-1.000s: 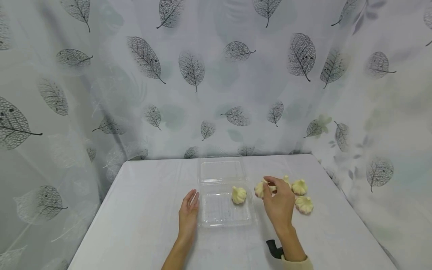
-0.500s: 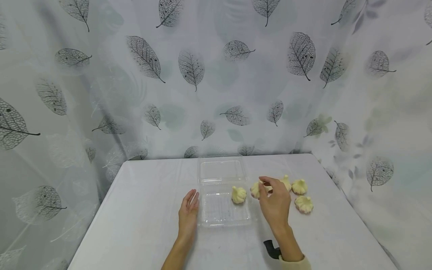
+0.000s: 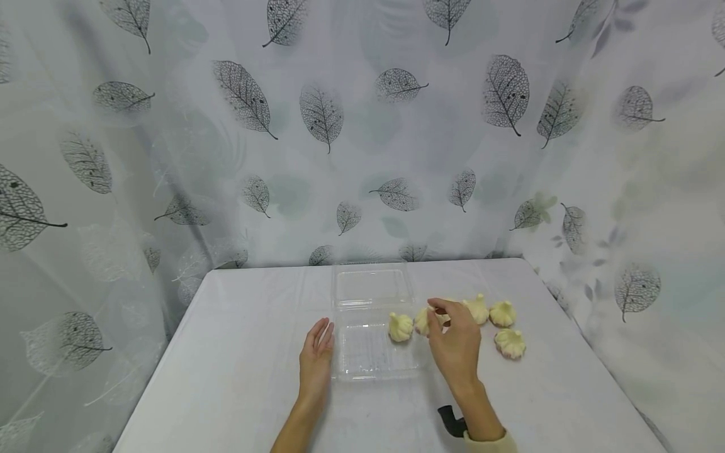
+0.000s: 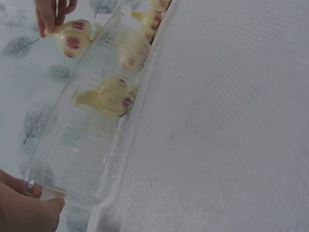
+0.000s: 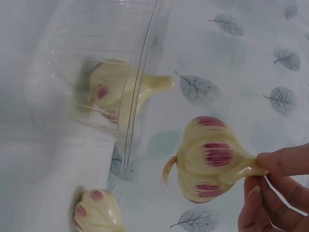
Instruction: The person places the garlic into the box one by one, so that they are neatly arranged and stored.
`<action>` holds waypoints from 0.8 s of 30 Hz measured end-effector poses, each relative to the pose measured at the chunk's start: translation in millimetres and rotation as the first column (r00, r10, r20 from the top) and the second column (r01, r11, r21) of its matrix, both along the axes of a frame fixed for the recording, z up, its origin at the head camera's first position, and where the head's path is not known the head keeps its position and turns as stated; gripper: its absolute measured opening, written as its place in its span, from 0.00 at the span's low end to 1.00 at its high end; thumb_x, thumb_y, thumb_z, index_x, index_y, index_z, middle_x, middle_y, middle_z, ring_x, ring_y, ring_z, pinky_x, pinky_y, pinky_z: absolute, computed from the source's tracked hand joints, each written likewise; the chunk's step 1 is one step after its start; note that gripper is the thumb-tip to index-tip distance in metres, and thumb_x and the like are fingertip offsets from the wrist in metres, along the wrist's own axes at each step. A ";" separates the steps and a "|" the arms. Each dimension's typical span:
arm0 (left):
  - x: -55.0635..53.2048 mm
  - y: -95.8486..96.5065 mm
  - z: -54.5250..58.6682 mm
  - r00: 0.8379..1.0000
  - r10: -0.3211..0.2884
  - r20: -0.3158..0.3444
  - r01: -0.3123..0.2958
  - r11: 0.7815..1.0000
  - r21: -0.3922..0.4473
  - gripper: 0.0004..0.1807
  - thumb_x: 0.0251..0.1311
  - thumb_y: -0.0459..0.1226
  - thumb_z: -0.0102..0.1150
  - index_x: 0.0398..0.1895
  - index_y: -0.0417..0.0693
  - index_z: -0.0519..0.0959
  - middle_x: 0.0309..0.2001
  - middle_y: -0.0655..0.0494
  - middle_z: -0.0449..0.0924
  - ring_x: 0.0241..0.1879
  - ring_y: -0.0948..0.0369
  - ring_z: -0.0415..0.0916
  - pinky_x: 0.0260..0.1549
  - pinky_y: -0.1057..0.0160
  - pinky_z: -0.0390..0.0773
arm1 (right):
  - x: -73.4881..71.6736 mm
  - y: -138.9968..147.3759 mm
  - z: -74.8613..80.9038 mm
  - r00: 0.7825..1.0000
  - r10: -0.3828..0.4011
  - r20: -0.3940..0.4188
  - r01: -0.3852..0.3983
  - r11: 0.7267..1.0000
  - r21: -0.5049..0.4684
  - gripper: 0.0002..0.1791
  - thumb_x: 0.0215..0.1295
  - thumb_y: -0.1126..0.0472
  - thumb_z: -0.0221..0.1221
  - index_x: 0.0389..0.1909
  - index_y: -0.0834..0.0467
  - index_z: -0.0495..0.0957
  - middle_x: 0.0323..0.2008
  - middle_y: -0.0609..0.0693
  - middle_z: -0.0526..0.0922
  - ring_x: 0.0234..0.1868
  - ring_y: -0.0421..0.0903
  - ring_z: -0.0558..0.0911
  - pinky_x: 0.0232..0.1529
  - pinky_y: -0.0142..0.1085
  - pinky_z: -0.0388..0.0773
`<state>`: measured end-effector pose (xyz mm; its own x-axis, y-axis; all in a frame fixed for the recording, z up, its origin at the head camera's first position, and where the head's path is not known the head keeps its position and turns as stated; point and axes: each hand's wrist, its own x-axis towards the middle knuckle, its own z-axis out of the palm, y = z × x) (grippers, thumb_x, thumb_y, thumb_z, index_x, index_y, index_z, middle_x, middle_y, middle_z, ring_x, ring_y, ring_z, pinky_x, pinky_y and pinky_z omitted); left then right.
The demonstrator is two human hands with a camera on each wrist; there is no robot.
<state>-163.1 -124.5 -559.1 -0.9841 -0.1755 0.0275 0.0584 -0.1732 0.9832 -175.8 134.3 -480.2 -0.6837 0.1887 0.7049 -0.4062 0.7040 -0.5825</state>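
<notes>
My right hand (image 3: 455,340) pinches the stem of a cream garlic bulb (image 5: 205,159) with purple streaks and a tuft of roots. The bulb is raised beside the right wall of a clear plastic container (image 3: 374,377), whose hinged lid lies open toward the back. Inside the container sits another garlic bulb (image 3: 400,327), its stem up. My left hand (image 3: 317,358) is at the container's left side. In the left wrist view, its thumb and a finger (image 4: 31,187) hold the container's rim at the corner.
Several more garlic bulbs (image 3: 510,344) lie on the white-covered table (image 3: 238,377) to the right of my right hand. Below my right wrist a black curved piece (image 3: 451,421) shows. A leaf-print curtain (image 3: 362,157) hangs behind and beside the table.
My right hand has moved left with the garlic bulb, bringing it closer to the container's right edge. The left hand and the bulb in the container have stayed in place.
</notes>
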 end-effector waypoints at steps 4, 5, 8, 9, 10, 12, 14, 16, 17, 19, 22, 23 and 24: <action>0.1 0.1 0.1 1.000 0.001 -0.005 -0.001 1.000 -0.009 0.28 0.80 0.27 0.45 0.79 0.42 0.59 0.80 0.46 0.59 0.79 0.51 0.58 0.73 0.64 0.63 | -0.1 -2.8 -1.1 1.000 0.008 0.002 -0.008 1.000 0.001 0.14 0.57 0.75 0.73 0.43 0.63 0.87 0.38 0.55 0.88 0.38 0.50 0.85 0.29 0.48 0.87; 0.2 0.0 -0.1 1.000 0.001 -0.008 -0.001 1.000 -0.014 0.28 0.80 0.27 0.45 0.80 0.41 0.59 0.80 0.45 0.59 0.79 0.50 0.58 0.74 0.62 0.63 | 0.1 -3.6 -1.1 1.000 0.011 0.004 -0.011 1.000 0.002 0.13 0.57 0.75 0.73 0.43 0.63 0.87 0.38 0.55 0.88 0.38 0.50 0.85 0.29 0.47 0.87; 0.6 -0.1 -0.3 1.000 0.001 0.000 -0.001 1.000 -0.019 0.28 0.80 0.28 0.45 0.80 0.42 0.59 0.80 0.45 0.59 0.79 0.50 0.58 0.74 0.63 0.63 | 1.0 -6.4 -1.2 1.000 0.020 0.012 -0.020 1.000 0.007 0.13 0.57 0.75 0.73 0.42 0.63 0.87 0.38 0.55 0.89 0.37 0.50 0.85 0.29 0.45 0.87; 0.6 -0.2 -0.5 1.000 0.001 0.007 -0.001 1.000 -0.016 0.28 0.80 0.28 0.45 0.80 0.42 0.59 0.80 0.46 0.59 0.79 0.51 0.59 0.74 0.63 0.63 | 1.4 -7.4 -1.1 1.000 0.022 0.014 -0.022 1.000 0.009 0.13 0.57 0.75 0.73 0.42 0.63 0.87 0.37 0.55 0.89 0.37 0.50 0.85 0.29 0.45 0.87; 0.8 -0.2 -0.6 1.000 0.000 0.010 0.000 1.000 -0.015 0.28 0.80 0.28 0.45 0.80 0.43 0.59 0.80 0.47 0.59 0.79 0.52 0.58 0.74 0.64 0.63 | 1.9 -8.3 -1.1 1.000 0.024 0.014 -0.025 1.000 0.008 0.12 0.57 0.75 0.73 0.42 0.63 0.87 0.37 0.55 0.89 0.37 0.50 0.85 0.29 0.44 0.87; 0.7 -0.2 -0.8 1.000 -0.001 0.017 0.001 1.000 -0.009 0.28 0.80 0.29 0.45 0.80 0.44 0.60 0.80 0.48 0.59 0.79 0.53 0.58 0.73 0.65 0.63 | 2.6 -10.1 -1.1 0.999 0.027 0.018 -0.027 1.000 0.010 0.12 0.57 0.74 0.73 0.42 0.63 0.88 0.37 0.55 0.89 0.37 0.50 0.85 0.29 0.43 0.86; 0.8 -0.3 -0.5 1.000 -0.003 0.013 0.003 1.000 -0.001 0.28 0.80 0.29 0.45 0.80 0.44 0.59 0.80 0.48 0.59 0.79 0.53 0.58 0.73 0.66 0.63 | 3.0 -11.6 -1.3 0.999 0.028 0.023 -0.028 1.000 0.012 0.12 0.56 0.74 0.73 0.42 0.62 0.88 0.37 0.54 0.89 0.36 0.49 0.85 0.29 0.43 0.86; 0.9 -0.3 -0.3 1.000 -0.004 0.008 0.004 1.000 0.007 0.28 0.80 0.28 0.45 0.80 0.43 0.59 0.80 0.48 0.59 0.79 0.53 0.58 0.73 0.66 0.63 | 2.9 -12.9 -1.8 0.999 0.030 0.029 -0.031 0.999 0.009 0.13 0.56 0.74 0.73 0.42 0.62 0.88 0.37 0.54 0.89 0.36 0.48 0.85 0.30 0.42 0.86; 1.0 -0.3 -0.4 1.000 -0.005 0.007 0.005 1.000 0.010 0.28 0.80 0.28 0.45 0.80 0.43 0.59 0.80 0.48 0.59 0.79 0.53 0.58 0.73 0.66 0.63 | 2.8 -13.5 -2.1 0.999 0.032 0.034 -0.032 0.999 0.009 0.13 0.56 0.74 0.73 0.42 0.62 0.88 0.36 0.54 0.89 0.36 0.48 0.85 0.30 0.43 0.86; 1.2 -0.5 -0.3 1.000 -0.008 0.003 0.008 1.000 0.015 0.28 0.80 0.27 0.44 0.80 0.42 0.59 0.80 0.48 0.59 0.79 0.53 0.58 0.73 0.66 0.63 | 2.5 -14.4 -3.1 0.998 0.037 0.044 -0.038 0.999 0.009 0.13 0.56 0.74 0.73 0.42 0.62 0.88 0.36 0.53 0.89 0.36 0.48 0.84 0.30 0.44 0.86; 0.7 -1.0 -1.4 1.000 -0.012 0.000 0.012 1.000 0.018 0.28 0.80 0.27 0.45 0.80 0.43 0.59 0.80 0.48 0.59 0.79 0.54 0.58 0.73 0.66 0.63 | 1.9 -16.2 -4.6 0.997 0.050 0.056 -0.050 0.999 0.009 0.12 0.57 0.74 0.73 0.42 0.62 0.88 0.36 0.54 0.88 0.36 0.48 0.84 0.31 0.46 0.87; 0.4 -1.1 -1.7 1.000 -0.012 0.000 0.012 1.000 0.017 0.28 0.80 0.28 0.45 0.80 0.44 0.59 0.80 0.48 0.59 0.79 0.54 0.58 0.73 0.66 0.63 | 2.0 -16.8 -4.9 0.997 0.052 0.060 -0.053 0.999 0.009 0.12 0.57 0.74 0.73 0.42 0.62 0.88 0.35 0.53 0.88 0.36 0.48 0.84 0.31 0.46 0.87; 0.2 -1.3 -2.2 1.000 -0.013 0.000 0.013 1.000 0.017 0.28 0.80 0.28 0.45 0.79 0.44 0.59 0.80 0.48 0.59 0.79 0.54 0.58 0.73 0.66 0.63 | 2.1 -17.5 -4.9 0.996 0.057 0.063 -0.058 0.998 0.008 0.12 0.57 0.74 0.73 0.42 0.62 0.88 0.35 0.53 0.88 0.36 0.48 0.84 0.31 0.46 0.87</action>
<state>-163.0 -125.8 -561.3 -0.9863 -0.1634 0.0245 0.0559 -0.1907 0.9801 -173.7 116.8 -485.1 -0.7361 0.1414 0.6620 -0.4090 0.6863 -0.6014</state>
